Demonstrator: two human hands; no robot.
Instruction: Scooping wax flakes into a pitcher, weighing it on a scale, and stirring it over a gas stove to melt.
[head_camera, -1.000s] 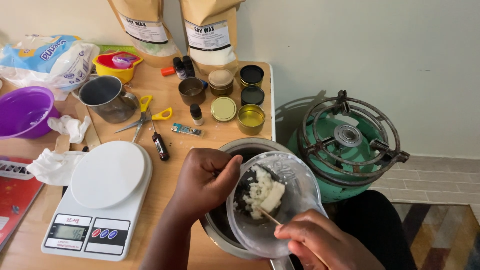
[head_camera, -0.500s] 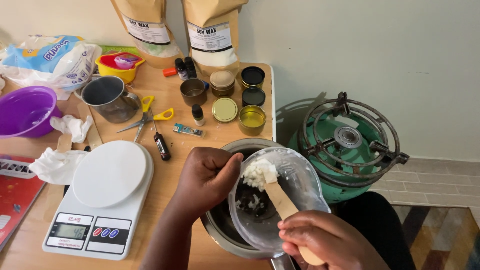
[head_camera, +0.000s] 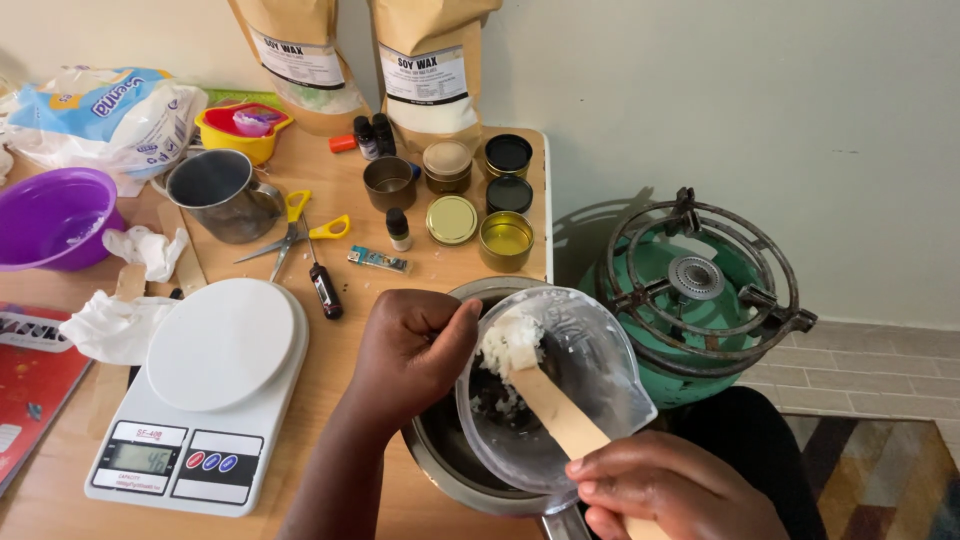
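At the far left a purple plastic bowl (head_camera: 52, 218) is seen, with crumpled white tissues (head_camera: 115, 325) below it and a white digital kitchen scale with a round platform (head_camera: 205, 395) set on the pale wooden table (head_camera: 345, 215). Behind these a dull metal mug (head_camera: 222, 194) stands beside yellow-handled scissors (head_camera: 292, 232), and a black probe thermometer (head_camera: 322, 287) lies just beside the scale. Further right, two brown paper pouches (head_camera: 432, 70) are propped against the wall, with small gold and black tins (head_camera: 503, 240) grouped in front of them. The left hand (head_camera: 412, 352) is closed around the rim of a clear plastic cup (head_camera: 552, 392), which is held tilted over a round steel pot (head_camera: 455, 455) at the table's near edge. Clumps of white wax flakes (head_camera: 508, 345) are gathered near the cup's upper lip, and a flat wooden stick (head_camera: 550, 405) is pressed against them from inside. The stick is gripped at its lower end by the right hand (head_camera: 672, 495), fingers curled shut. A green gas cylinder topped with a rusty burner ring (head_camera: 700, 290) stands on the floor to the right. Spillage seems the likeliest mishap: flakes could be flicked past the pot onto the table if the scrape is too sharp, and the thin cup could be buckled or slip if squeezed unevenly.
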